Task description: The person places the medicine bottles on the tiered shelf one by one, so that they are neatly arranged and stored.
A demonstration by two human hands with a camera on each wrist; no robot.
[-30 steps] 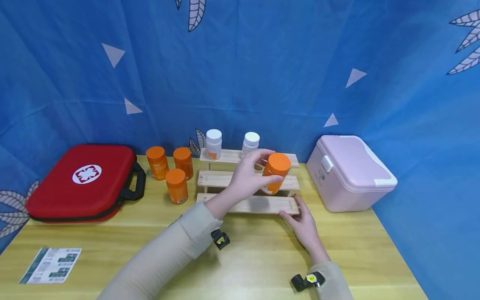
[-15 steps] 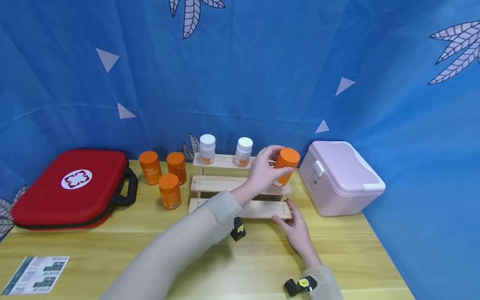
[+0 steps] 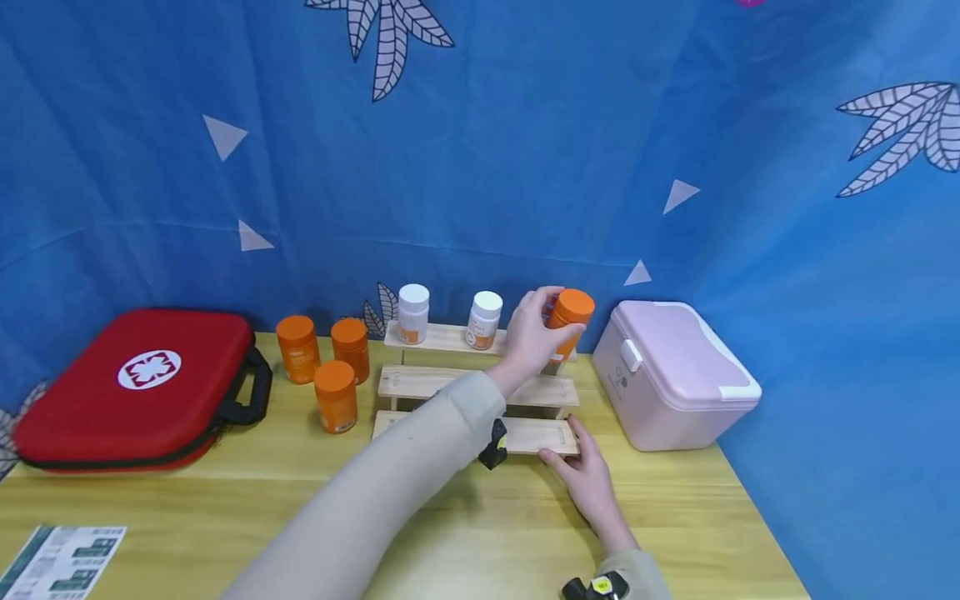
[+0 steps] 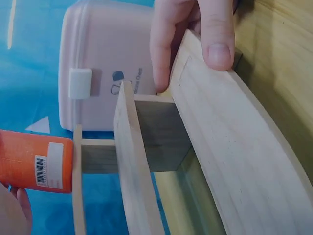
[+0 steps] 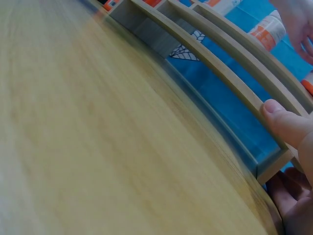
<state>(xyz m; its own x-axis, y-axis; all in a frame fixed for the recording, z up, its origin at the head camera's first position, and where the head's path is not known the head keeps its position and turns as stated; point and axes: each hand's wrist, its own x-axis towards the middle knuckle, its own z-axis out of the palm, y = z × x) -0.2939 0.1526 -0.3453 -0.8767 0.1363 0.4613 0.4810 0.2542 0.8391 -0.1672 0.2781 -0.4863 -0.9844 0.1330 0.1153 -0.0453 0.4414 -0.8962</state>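
Observation:
My left hand point(image 3: 531, 337) grips an orange bottle point(image 3: 573, 308) with an orange lid, over the right end of the top tier of a wooden step rack point(image 3: 431, 382). In the left wrist view, the base of the orange bottle point(image 4: 34, 160) meets the top board, which looks like contact. My right hand point(image 3: 588, 479) holds the right end of the rack's lowest board, thumb in front; the right wrist view shows that thumb point(image 5: 283, 120) on the board edge. Two white bottles stand on the top tier, a left one point(image 3: 413, 314) and a middle one point(image 3: 483, 320).
Several orange bottles point(image 3: 335, 397) stand on the table left of the rack. Farther left lies a red first-aid case point(image 3: 191, 400) with a black handle. A pink lidded box point(image 3: 667, 375) stands on the right. A printed card point(image 3: 67, 558) lies at front left.
My left hand has carried the orange bottle back and right, from above the middle tier to the top tier's right end. My right hand keeps its hold on the rack. The head view has shifted.

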